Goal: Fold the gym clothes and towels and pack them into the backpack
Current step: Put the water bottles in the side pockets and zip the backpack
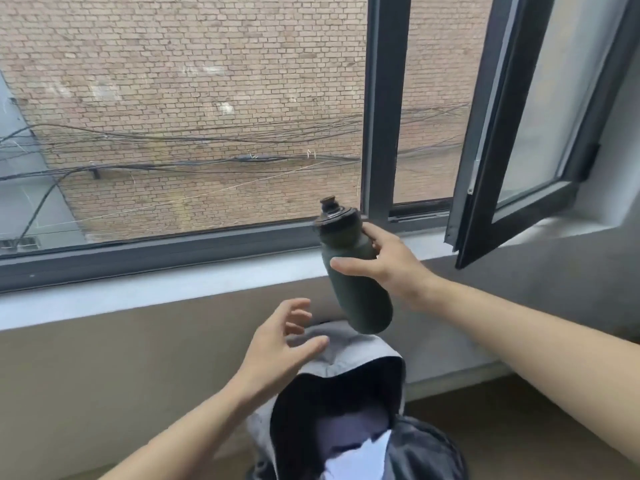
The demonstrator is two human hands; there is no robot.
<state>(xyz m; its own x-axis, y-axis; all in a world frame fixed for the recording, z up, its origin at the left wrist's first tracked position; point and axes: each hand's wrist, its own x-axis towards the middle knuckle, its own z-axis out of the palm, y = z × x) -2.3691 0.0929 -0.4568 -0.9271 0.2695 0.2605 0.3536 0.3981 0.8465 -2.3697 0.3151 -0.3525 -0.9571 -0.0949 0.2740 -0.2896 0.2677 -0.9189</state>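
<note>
A grey backpack (346,362) stands open on the floor below the window, its dark mouth facing up at me. Inside it lies folded cloth (353,448), white and pale lilac. My right hand (388,261) grips a dark green water bottle (353,271) around its middle and holds it tilted in the air, just above the backpack's top. The bottle's black cap points up and left. My left hand (284,344) hovers over the backpack's top edge with fingers spread, holding nothing.
A grey window sill (156,292) runs across behind the backpack, with a concrete wall under it. A dark-framed window pane (519,116) swings open inward at the right. Brown floor (519,427) shows to the right of the backpack.
</note>
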